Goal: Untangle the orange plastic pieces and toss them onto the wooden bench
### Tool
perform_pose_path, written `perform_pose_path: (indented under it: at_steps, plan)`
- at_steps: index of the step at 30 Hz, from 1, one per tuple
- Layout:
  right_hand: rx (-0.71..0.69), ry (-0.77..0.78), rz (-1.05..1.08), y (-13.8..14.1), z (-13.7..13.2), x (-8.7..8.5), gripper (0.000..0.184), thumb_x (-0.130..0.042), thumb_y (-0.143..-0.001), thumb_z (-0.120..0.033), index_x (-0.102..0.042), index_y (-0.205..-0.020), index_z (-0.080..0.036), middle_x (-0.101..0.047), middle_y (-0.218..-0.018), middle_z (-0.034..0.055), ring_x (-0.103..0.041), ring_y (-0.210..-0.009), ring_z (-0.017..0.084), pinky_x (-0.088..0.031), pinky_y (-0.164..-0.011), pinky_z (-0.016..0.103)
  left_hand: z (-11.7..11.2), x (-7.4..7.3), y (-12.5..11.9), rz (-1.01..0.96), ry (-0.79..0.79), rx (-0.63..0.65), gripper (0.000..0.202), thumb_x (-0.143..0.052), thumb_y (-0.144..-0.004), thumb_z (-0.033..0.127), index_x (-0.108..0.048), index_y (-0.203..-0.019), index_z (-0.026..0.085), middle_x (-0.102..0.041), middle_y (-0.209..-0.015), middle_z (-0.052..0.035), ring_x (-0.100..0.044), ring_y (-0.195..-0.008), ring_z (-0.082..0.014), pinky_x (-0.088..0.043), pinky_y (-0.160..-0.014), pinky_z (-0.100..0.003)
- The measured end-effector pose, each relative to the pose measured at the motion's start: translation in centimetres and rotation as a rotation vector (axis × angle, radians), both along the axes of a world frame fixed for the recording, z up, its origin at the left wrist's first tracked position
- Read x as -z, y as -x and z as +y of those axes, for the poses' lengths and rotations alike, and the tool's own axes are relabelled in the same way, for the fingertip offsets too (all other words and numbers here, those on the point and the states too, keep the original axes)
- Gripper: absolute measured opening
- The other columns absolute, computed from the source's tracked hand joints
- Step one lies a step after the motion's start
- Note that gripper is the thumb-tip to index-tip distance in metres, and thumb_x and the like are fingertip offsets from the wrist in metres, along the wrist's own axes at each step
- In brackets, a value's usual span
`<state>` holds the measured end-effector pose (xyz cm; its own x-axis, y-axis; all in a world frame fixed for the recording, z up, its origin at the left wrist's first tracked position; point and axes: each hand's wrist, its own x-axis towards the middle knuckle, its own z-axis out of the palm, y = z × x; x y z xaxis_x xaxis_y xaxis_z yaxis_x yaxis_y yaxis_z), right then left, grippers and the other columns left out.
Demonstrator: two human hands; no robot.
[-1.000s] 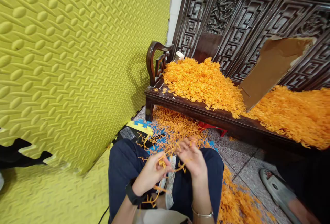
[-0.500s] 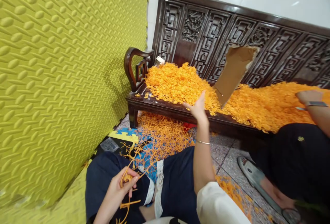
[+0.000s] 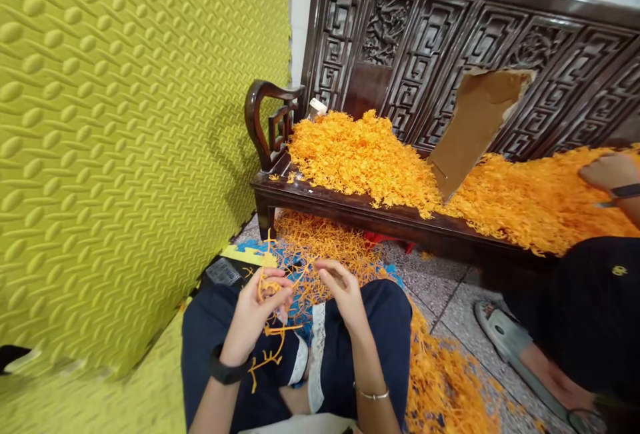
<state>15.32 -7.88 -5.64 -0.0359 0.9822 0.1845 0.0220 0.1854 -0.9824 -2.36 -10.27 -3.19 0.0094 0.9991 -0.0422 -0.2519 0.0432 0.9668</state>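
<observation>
The right hand (image 3: 345, 294), which half a second earlier had reached out with spread fingers to the orange heap (image 3: 365, 157) on the far bench (image 3: 320, 189), had come back over the lap, its fingers bent beside the end of an orange strand (image 3: 301, 277). The left hand (image 3: 257, 304) had risen from the near left to a place farther from the body. A co-worker's hand (image 3: 607, 173), out of view one second earlier, had appeared at far right.

Left grip (image 3: 257, 307) holds orange strands (image 3: 284, 330); right grip (image 3: 346, 295) alongside.
</observation>
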Motion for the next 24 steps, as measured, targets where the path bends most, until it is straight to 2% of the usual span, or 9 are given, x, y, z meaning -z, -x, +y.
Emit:
perform_pose_path:
  at_steps: [2,4,7,10,12,15,18,21,24]
  plan:
    - [-0.001,-0.039,0.042,-0.3,-0.5,-1.3,0.031,-0.06,-0.082,-0.036,-0.06,-0.11,-0.023,-0.062,-0.113,0.0067,-0.06,-0.102,0.019,-0.047,-0.088,0.033,0.2,-0.5,-0.6,-0.026,-0.011,0.028,0.038,-0.076,-0.065,0.03,-0.052,-0.091,0.015,-0.065,-0.075,-0.0011,-0.06,-0.053,-0.0127,-0.048,-0.04,-0.021]
    - [-0.034,-0.048,0.035,-0.5,-0.8,-2.0,0.046,-0.064,-0.079,-0.034,-0.051,-0.122,-0.026,-0.059,-0.116,0.007,-0.062,-0.093,0.017,-0.05,-0.083,0.031,0.3,-0.9,-1.0,-0.05,-0.002,0.082,0.039,-0.076,-0.065,0.028,-0.053,-0.094,0.015,-0.065,-0.077,-0.0011,-0.06,-0.052,-0.0121,-0.049,-0.04,-0.021]
    - [-0.052,-0.057,-0.06,-0.4,-1.1,-2.2,0.052,-0.066,-0.077,-0.032,-0.048,-0.125,-0.026,-0.058,-0.112,0.0078,-0.062,-0.079,0.015,-0.052,-0.074,0.03,0.2,-1.1,-1.3,-0.157,0.011,0.207,0.054,-0.08,-0.06,0.019,-0.052,-0.106,0.017,-0.066,-0.089,-0.0033,-0.065,-0.065,-0.015,-0.054,-0.052,-0.023]
    - [0.155,-0.189,-0.224,-0.2,-1.4,-2.5,0.048,-0.062,-0.08,-0.032,-0.047,-0.125,-0.024,-0.054,-0.118,0.0102,-0.059,-0.092,0.019,-0.051,-0.077,0.034,-0.1,-1.2,-1.4,-0.283,-0.002,0.284,0.064,-0.077,-0.064,0.014,-0.046,-0.12,0.021,-0.064,-0.109,-0.0084,-0.064,-0.097,-0.0211,-0.054,-0.076,-0.028]
    - [0.34,-0.338,-0.35,-0.2,-1.9,-3.2,0.047,-0.062,-0.08,-0.029,-0.047,-0.124,-0.022,-0.05,-0.123,0.0107,-0.053,-0.107,0.022,-0.047,-0.087,0.04,-0.2,-1.2,-1.4,-0.285,-0.014,0.277,0.057,-0.07,-0.073,0.015,-0.043,-0.124,0.021,-0.062,-0.116,-0.0101,-0.059,-0.106,-0.0213,-0.049,-0.087,-0.03]
    - [0.44,-0.531,-0.44,-0.3,-3.2,-4.6,0.029,-0.059,-0.083,-0.023,-0.056,-0.112,-0.022,-0.055,-0.113,0.0082,-0.051,-0.11,0.022,-0.042,-0.094,0.043,-0.4,-1.1,-1.6,-0.22,-0.021,0.269,0.047,-0.065,-0.079,0.02,-0.046,-0.122,0.02,-0.063,-0.115,-0.0106,-0.062,-0.1,-0.0214,-0.049,-0.086,-0.032]
    - [0.501,-0.716,-0.521,-0.2,-4.4,-5.6,0.022,-0.061,-0.082,-0.019,-0.059,-0.103,-0.024,-0.055,-0.104,0.0067,-0.054,-0.099,0.021,-0.045,-0.086,0.041,-0.5,-1.1,-2.1,-0.157,-0.029,0.257,0.046,-0.064,-0.079,0.025,-0.045,-0.121,0.019,-0.065,-0.11,-0.0102,-0.064,-0.092,-0.0213,-0.05,-0.081,-0.033]
    - [0.338,-0.776,-0.625,0.3,-4.9,-5.9,0.035,-0.064,-0.081,-0.021,-0.056,-0.114,-0.027,-0.055,-0.104,0.007,-0.054,-0.097,0.021,-0.047,-0.082,0.037,-0.6,-0.9,-2.8,-0.089,-0.064,0.194,0.048,-0.064,-0.078,0.028,-0.042,-0.121,0.02,-0.063,-0.109,-0.0093,-0.064,-0.086,-0.0198,-0.05,-0.076,-0.032]
    - [0.101,-0.608,-0.656,0.9,-4.7,-5.7,0.034,-0.059,-0.085,-0.023,-0.054,-0.119,-0.024,-0.057,-0.106,0.0081,-0.055,-0.098,0.02,-0.046,-0.084,0.035,-0.8,-0.7,-3.4,-0.008,-0.105,0.139,0.049,-0.066,-0.076,0.028,-0.044,-0.119,0.021,-0.062,-0.108,-0.0076,-0.062,-0.086,-0.0189,-0.048,-0.077,-0.03]
